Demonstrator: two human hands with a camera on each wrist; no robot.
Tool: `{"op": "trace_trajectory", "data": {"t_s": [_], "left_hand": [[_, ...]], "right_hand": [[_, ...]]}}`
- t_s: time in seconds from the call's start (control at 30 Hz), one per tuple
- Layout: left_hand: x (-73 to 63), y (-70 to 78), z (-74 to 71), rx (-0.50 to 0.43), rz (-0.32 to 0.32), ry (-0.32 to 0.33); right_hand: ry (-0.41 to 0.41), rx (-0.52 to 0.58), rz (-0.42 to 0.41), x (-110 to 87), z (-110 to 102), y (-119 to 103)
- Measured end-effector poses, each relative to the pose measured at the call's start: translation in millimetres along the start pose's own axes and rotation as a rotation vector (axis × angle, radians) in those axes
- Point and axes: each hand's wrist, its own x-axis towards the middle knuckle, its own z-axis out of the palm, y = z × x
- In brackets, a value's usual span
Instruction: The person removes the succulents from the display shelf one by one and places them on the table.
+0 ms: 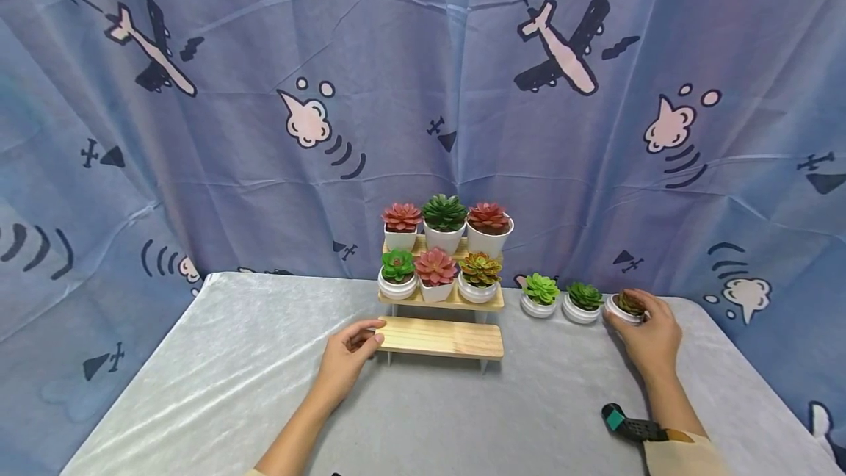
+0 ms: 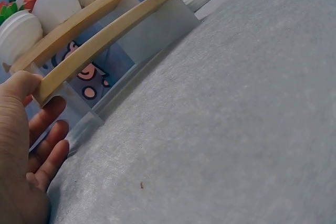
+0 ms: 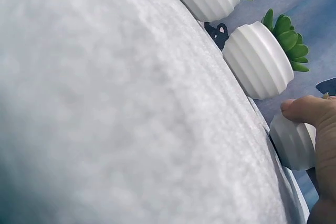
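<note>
At the left end of the three-step wooden shelf stand (image 1: 439, 337), my left hand (image 1: 345, 360) pinches the lowest board, thumb on top and index finger beneath it in the left wrist view. That board bears no pots. Far to the right, my right hand (image 1: 653, 333) grips a small potted succulent (image 1: 621, 311) with brownish-green leaves by its ribbed white pot (image 3: 293, 142). The palm hides part of this pot in the right wrist view. Just left of it on the cloth sit a dark green succulent (image 1: 582, 302) and a bright green succulent (image 1: 540, 294), both in white pots.
Three potted succulents, including a tall dark green one (image 1: 444, 220), fill the stand's top step. The middle step holds three more, with a pink one (image 1: 436, 274) at its centre. Grey-white cloth (image 1: 218, 388) covers the table; a blue airplane-print curtain (image 1: 396, 94) hangs behind.
</note>
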Motion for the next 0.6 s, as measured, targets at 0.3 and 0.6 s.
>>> {"op": "trace_trajectory", "data": {"t_s": [0.3, 0.6], "left_hand": [[0.1, 0.3, -0.2, -0.007, 0.013, -0.004], [0.1, -1.8, -0.3, -0.006, 0.019, -0.008]], "right_hand": [[-0.046, -0.045, -0.054, -1.3, -2.0, -1.6], [-0.073, -0.051, -0.031, -5.0, -4.8, -4.0]]}}
